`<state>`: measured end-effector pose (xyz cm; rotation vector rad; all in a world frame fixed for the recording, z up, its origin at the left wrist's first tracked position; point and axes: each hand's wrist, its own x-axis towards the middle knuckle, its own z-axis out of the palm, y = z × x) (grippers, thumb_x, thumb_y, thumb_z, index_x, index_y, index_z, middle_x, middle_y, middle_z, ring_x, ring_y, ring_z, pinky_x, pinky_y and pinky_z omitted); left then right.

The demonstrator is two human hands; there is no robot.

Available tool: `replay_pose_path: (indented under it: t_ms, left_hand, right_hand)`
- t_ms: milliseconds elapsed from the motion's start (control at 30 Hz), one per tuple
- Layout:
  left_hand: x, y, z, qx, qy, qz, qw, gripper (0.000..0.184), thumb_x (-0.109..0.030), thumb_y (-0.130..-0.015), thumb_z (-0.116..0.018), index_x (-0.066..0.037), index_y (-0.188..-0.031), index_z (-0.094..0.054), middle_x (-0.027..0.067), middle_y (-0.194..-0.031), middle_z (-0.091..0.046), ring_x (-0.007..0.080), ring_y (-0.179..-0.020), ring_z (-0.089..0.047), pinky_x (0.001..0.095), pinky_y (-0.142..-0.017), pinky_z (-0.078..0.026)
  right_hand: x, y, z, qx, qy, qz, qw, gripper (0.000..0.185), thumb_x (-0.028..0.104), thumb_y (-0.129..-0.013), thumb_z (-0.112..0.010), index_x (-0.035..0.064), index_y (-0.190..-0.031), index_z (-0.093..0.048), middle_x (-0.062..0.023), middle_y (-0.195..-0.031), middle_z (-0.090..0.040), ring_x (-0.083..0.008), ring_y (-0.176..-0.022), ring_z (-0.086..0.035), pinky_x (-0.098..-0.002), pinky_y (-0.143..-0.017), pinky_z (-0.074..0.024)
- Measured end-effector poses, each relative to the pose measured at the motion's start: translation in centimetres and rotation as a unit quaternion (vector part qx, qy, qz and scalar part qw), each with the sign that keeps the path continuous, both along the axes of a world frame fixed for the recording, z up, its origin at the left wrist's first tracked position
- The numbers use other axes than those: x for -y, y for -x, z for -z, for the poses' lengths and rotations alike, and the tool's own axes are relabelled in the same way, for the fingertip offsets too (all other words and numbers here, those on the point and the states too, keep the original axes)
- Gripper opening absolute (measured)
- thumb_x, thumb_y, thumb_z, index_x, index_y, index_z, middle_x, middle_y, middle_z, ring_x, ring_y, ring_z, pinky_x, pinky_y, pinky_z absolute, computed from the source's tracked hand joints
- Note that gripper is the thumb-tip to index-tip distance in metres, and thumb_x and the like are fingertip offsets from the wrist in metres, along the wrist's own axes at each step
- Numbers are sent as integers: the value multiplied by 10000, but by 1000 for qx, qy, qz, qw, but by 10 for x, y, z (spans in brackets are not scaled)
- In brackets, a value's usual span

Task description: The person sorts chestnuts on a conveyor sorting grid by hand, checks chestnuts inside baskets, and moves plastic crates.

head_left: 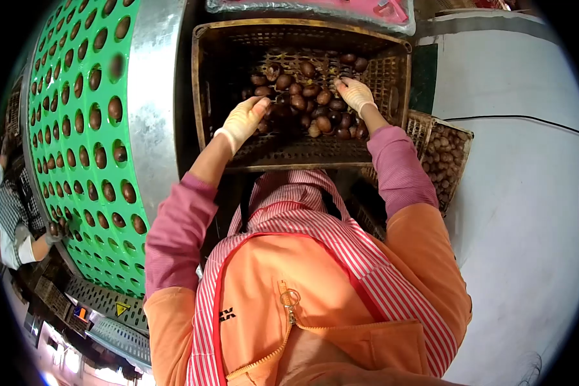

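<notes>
Brown, glossy, egg-shaped pieces [297, 101], fruit or nuts whose kind I cannot tell, lie loose in a dark, worn plastic crate [302, 159] before me. Over the left part of this pile is my left hand [243, 121] in a pale glove, its fingers drawn together; their tips meet the dark pieces and hide what they may hold. My right hand [355, 95], gloved likewise, bends its fingers at the right side of the pile. Whatever lies under those fingers is hidden.
A green panel with rows of holes [83, 138], many holding brown pieces, curves along the left behind a metal rim [153, 96]. Another person's gloved hand [56, 230] touches its far edge. A second crate [445, 161] of brown pieces stands right, beside a pale surface [514, 193].
</notes>
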<state>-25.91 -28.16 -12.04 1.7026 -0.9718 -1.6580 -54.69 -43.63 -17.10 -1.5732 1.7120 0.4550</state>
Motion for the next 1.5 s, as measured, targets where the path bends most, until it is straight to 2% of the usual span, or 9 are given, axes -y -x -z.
replay_pose_path:
  t_ms: [233,333,667,867,1100,1233,1300,1400,1500]
  left_hand:
    - [39,24,78,279,-70,177,941,579,-537,-976,-388,-190,-1438,-421,190,-1404,-493,410,-1312,-423,436,-1061,-364]
    - [47,36,68,302,-75,178,933,576,-534,-979,-384,-204,-1450,-396,188,-1429,-466,386,-1341,-400,441,-1096,-321]
    - [34,24,124,-2,-95,138,986,625,-513,-996,-408,-173,-1505,-285,128,-1509,-366,268,-1400,-326,379,-1123,-269]
    - [41,28,114,-82,-124,119,982,836,-650,-913,-464,-159,-1537,-204,47,-1533,-320,227,-1385,-336,423,-1111,-308]
    - [41,42,121,-183,-125,57,973,941,-505,-855,-681,-186,-1544,-126,143,-1514,-345,271,-1404,-298,390,-1111,-288]
    - [25,56,133,-54,-76,27,995,1186,-433,-644,-858,-153,-1535,-127,245,-1474,-344,308,-1378,-334,417,-1111,-314]
    - [11,55,216,85,-33,72,993,1218,-447,-608,-864,-162,-1535,-127,243,-1481,-311,344,-1379,-325,444,-1109,-325]
    - [24,52,206,110,-33,50,992,1190,-422,-582,-874,-155,-1514,-184,215,-1466,-301,368,-1353,-336,460,-1098,-342]
    - [42,52,111,71,-50,-21,996,1115,-351,-608,-920,-126,-1493,-279,150,-1449,-373,281,-1327,-377,403,-1078,-364]
  right_hand:
    - [1,14,46,113,-190,49,974,770,623,-901,-479,21,-1381,-489,-204,-1464,-426,-325,-1364,-399,-382,-1103,-309]
    - [-9,5,34,123,-251,74,957,803,633,-884,-521,18,-1397,-462,-190,-1477,-404,-326,-1346,-388,-448,-1099,-290]
    - [-20,2,36,282,-318,219,879,840,618,-843,-617,62,-1436,-406,-167,-1453,-411,-304,-1297,-434,-440,-1039,-384]
    - [-27,-4,26,305,-409,354,784,938,614,-818,-650,119,-1506,-250,-164,-1493,-349,-336,-1267,-487,-561,-961,-469]
    - [-32,-5,35,363,-412,375,747,855,574,-858,-628,186,-1518,-248,-123,-1520,-322,-347,-1316,-427,-605,-1012,-416]
    - [-36,-23,16,435,-427,418,674,818,500,-871,-659,194,-1509,-248,-119,-1546,-233,-357,-1345,-376,-625,-999,-426]
    - [-39,-40,1,391,-399,462,689,835,486,-862,-675,173,-1503,-242,-133,-1539,-230,-368,-1331,-392,-639,-993,-426]
    - [-39,-51,11,424,-415,488,640,870,495,-851,-681,155,-1506,-219,-144,-1531,-234,-371,-1333,-387,-649,-991,-423]
    - [-37,-60,11,438,-392,482,650,869,497,-832,-697,140,-1485,-248,-146,-1483,-313,-364,-1291,-430,-640,-981,-438]
